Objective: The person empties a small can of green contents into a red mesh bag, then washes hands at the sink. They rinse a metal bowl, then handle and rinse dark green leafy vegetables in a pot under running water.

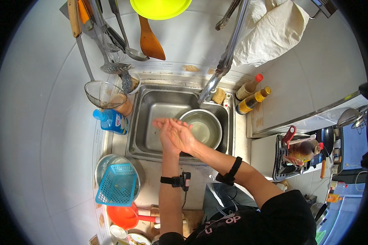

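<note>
My left hand [168, 137] and my right hand [184, 136] meet over the stainless steel sink [153, 110], palms turned up and overlapping, wet-looking. Neither holds an object; the right hand partly covers the left. Just to their right a round metal basin [214, 142] with cloudy water stands in the sink. Above the basin hangs the end of the metal faucet [207, 90]; no stream of water can be made out. A yellow-brown sponge [219, 96] lies at the sink's back rim, beside the faucet base.
Left of the sink stand a blue soap bottle [115, 122] and a hanging wire strainer [105, 95]. A blue plastic basket [116, 185] rests on a metal bowl [141, 171], near a red ladle [122, 216]. Two sauce bottles [249, 102] stand at the back right.
</note>
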The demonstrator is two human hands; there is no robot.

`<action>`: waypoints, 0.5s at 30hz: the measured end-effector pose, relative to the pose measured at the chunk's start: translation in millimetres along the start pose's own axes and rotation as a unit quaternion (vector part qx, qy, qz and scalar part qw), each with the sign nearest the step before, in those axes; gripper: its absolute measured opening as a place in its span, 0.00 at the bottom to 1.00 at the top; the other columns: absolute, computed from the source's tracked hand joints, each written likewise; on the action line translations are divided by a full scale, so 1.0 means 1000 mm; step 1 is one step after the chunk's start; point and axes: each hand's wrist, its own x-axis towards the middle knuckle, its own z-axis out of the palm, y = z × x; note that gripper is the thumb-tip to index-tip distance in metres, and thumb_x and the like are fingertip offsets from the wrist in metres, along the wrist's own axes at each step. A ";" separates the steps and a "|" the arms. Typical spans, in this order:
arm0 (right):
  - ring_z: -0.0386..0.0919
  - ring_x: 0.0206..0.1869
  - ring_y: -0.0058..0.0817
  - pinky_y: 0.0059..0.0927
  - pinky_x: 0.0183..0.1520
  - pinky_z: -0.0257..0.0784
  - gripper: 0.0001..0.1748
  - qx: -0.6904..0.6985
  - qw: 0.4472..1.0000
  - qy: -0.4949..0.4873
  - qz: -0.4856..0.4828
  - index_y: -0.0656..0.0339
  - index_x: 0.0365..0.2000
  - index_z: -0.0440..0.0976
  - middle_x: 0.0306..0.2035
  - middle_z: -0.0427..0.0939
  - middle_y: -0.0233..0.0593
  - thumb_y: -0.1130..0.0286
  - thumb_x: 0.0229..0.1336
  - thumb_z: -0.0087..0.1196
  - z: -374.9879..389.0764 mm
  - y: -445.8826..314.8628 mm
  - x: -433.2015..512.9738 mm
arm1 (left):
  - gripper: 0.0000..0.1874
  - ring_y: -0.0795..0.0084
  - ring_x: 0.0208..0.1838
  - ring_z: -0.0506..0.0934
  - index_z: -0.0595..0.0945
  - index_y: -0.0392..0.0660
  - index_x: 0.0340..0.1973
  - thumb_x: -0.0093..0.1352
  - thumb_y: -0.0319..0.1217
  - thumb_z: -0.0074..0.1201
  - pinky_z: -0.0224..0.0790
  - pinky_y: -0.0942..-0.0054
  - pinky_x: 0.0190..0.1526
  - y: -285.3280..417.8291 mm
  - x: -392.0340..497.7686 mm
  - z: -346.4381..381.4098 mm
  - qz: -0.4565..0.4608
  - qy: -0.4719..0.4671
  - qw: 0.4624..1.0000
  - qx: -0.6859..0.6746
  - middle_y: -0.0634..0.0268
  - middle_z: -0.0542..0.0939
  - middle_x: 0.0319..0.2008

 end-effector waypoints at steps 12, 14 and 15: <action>0.80 0.37 0.38 0.30 0.41 0.72 0.26 -0.233 0.930 0.118 -0.259 0.62 0.57 0.67 0.37 0.79 0.52 0.53 0.71 0.36 -0.014 0.011 0.026 | 0.17 0.70 0.29 0.74 0.77 0.47 0.34 0.71 0.48 0.50 0.69 0.68 0.32 -0.015 0.012 -0.033 -0.039 0.079 0.993 0.083 0.66 0.76 0.29; 0.78 0.41 0.48 0.40 0.47 0.70 0.32 -0.234 0.967 0.054 -0.090 0.65 0.48 0.75 0.38 0.79 0.58 0.46 0.69 0.35 -0.007 0.009 0.021 | 0.18 0.69 0.27 0.74 0.76 0.46 0.33 0.71 0.48 0.50 0.70 0.68 0.31 -0.008 0.013 -0.027 -0.135 0.066 0.988 0.031 0.65 0.76 0.29; 0.76 0.43 0.52 0.45 0.50 0.69 0.36 -0.235 0.972 0.017 -0.001 0.66 0.43 0.79 0.39 0.79 0.60 0.42 0.68 0.34 -0.002 0.008 0.017 | 0.18 0.69 0.27 0.73 0.76 0.45 0.32 0.71 0.48 0.50 0.70 0.68 0.31 -0.006 0.013 -0.025 -0.168 0.076 0.983 0.015 0.65 0.76 0.28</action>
